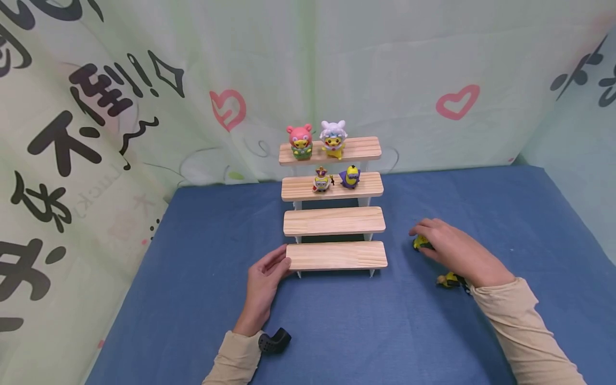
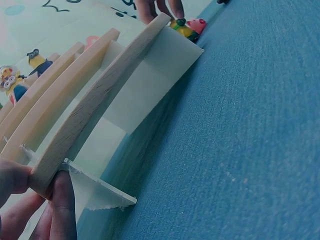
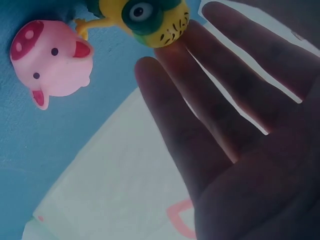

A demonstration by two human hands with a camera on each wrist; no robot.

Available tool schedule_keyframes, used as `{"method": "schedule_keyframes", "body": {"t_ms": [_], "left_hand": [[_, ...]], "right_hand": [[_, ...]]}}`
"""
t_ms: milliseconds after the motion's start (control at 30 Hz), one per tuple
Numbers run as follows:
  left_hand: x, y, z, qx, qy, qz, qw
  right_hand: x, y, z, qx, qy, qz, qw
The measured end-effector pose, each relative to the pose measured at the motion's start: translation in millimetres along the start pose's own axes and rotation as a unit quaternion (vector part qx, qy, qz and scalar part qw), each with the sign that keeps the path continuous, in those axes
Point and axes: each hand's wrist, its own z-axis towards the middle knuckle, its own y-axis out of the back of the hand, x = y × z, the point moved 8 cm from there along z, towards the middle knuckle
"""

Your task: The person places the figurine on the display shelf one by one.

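My left hand [image 1: 266, 278] pinches the left end of the lowest step of a wooden display stand [image 1: 337, 256], thumb above and fingers below in the left wrist view. My right hand [image 1: 452, 247] reaches over a yellow toy figure [image 1: 421, 243] on the blue cloth, right of the stand. In the right wrist view its fingers are nearly straight, fingertips at the round, one-eyed yellow-and-green figure [image 3: 155, 20]. A pink pig figure [image 3: 52, 62] lies beside that one. Another yellow-and-black figure [image 1: 449, 279] lies on the cloth under the right wrist.
On the top step stand a pink-hooded figure [image 1: 301, 142] and a white-hooded one [image 1: 333, 140]. The second step bears a crowned figure [image 1: 322, 181] and a purple-caped one [image 1: 351, 177]. A printed curtain [image 1: 385, 64] hangs behind the blue cloth [image 1: 356, 331].
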Motion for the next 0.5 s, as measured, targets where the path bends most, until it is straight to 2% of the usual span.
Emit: {"method": "schedule_keyframes", "body": {"t_ms": [500], "left_hand": [[0.2, 0.4, 0.1, 0.001, 0.001, -0.004, 1.0000]], "right_hand": [[-6.0, -4.2, 7.5, 0.029, -0.006, -0.004, 1.000]]}}
